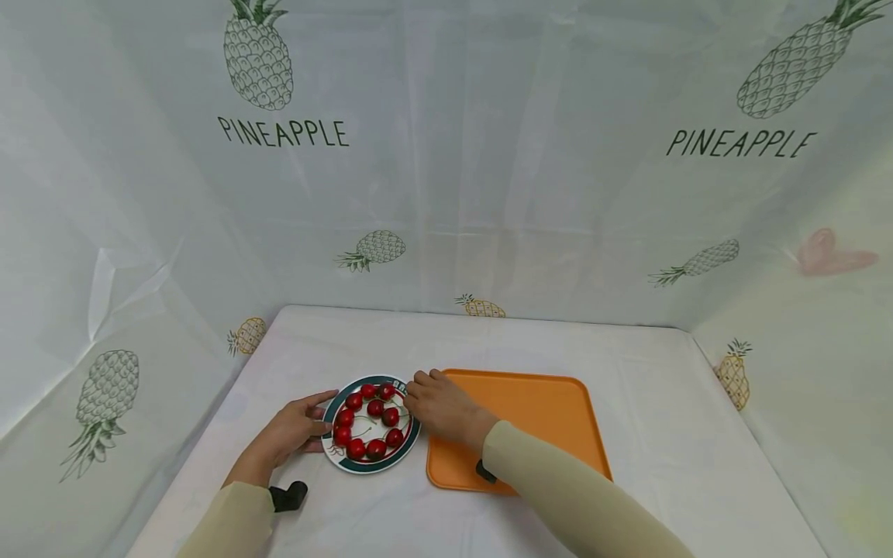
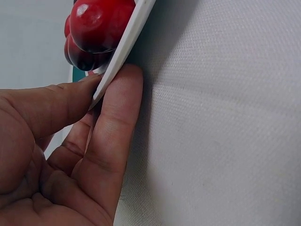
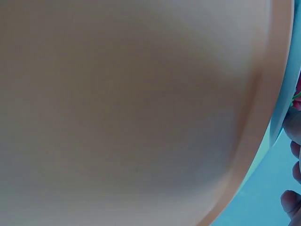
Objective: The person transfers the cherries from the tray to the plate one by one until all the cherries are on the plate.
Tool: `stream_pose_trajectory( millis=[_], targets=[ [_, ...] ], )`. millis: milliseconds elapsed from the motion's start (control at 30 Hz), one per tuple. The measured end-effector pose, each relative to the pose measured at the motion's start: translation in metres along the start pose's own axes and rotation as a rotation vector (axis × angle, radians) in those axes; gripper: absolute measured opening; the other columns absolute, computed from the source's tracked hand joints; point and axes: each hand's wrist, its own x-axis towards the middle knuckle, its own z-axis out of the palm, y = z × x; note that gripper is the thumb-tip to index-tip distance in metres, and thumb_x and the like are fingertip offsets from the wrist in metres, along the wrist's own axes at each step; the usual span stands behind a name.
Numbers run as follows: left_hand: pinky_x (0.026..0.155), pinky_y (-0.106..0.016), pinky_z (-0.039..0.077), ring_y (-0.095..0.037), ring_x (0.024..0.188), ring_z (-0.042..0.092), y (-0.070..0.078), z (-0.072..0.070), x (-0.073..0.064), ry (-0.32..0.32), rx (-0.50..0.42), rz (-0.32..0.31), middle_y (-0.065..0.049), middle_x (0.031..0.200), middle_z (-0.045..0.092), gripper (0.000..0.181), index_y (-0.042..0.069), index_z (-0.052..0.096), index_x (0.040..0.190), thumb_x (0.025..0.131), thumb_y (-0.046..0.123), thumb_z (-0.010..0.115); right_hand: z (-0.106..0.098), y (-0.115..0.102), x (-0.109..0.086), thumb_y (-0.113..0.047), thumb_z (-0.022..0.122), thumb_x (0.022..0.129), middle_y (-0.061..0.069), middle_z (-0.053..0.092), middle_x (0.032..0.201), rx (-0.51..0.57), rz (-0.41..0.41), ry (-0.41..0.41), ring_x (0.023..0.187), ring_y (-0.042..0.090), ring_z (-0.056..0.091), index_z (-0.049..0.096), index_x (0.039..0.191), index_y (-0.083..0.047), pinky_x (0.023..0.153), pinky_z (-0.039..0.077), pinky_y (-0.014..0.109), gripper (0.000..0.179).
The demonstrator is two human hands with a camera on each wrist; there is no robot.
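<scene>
A round plate (image 1: 343,459) with a dark green rim holds several red cherries (image 1: 375,408), some with green stems. At its left side, my left hand (image 1: 287,432) pinches the rim. In the left wrist view the thumb lies on top of the white plate edge (image 2: 123,49) and the fingers are underneath, close to the cherries (image 2: 101,23). My right hand (image 1: 446,407) is over the plate's right rim and the tray's left edge, fingers bent down. Its fingertips (image 3: 292,125) barely show in the right wrist view, near a green stem; whether they pinch anything is hidden.
An orange tray (image 1: 544,403) lies right beside the plate, under my right forearm. A white cloth (image 1: 363,519) covers the table. Pineapple-printed sheeting (image 1: 446,155) hangs at the back and both sides.
</scene>
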Motion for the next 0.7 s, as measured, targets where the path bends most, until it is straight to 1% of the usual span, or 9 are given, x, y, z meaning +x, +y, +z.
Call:
stream_pose_trajectory(
  millis=[433, 600, 700],
  targets=[
    [0.076, -0.035, 0.066, -0.023, 0.091, 0.068, -0.0014, -0.0002, 0.0003, 0.000, 0.001, -0.003, -0.026, 0.135, 0.054, 0.072, 0.014, 0.046, 0.160, 0.095, -0.002, 0.071, 0.0012, -0.0012, -0.0001, -0.032, 0.069, 0.103, -0.006, 0.063, 0.109, -0.027, 0.019, -0.003, 0.101, 0.017, 0.048, 0.069, 0.121, -0.019, 0.083, 0.041, 0.026, 0.022],
    [0.076, -0.036, 0.065, -0.023, 0.090, 0.068, -0.0014, 0.0002, 0.0002, 0.002, 0.007, 0.000, -0.025, 0.133, 0.054, 0.071, 0.014, 0.046, 0.160, 0.095, -0.001, 0.071, 0.0002, -0.0017, -0.0013, -0.035, 0.062, 0.106, -0.005, 0.062, 0.107, -0.034, 0.031, 0.001, 0.100, 0.017, 0.048, 0.068, 0.121, -0.018, 0.084, 0.042, 0.026, 0.022],
    [0.076, -0.036, 0.066, -0.023, 0.090, 0.068, -0.0019, 0.0003, 0.0009, 0.007, 0.005, -0.006, -0.025, 0.133, 0.054, 0.071, 0.015, 0.047, 0.160, 0.095, -0.001, 0.072, -0.0004, -0.0023, -0.0025, -0.037, 0.058, 0.107, -0.004, 0.061, 0.103, -0.022, 0.052, 0.024, 0.098, 0.017, 0.048, 0.068, 0.118, -0.018, 0.084, 0.043, 0.027, 0.024]
  ],
)
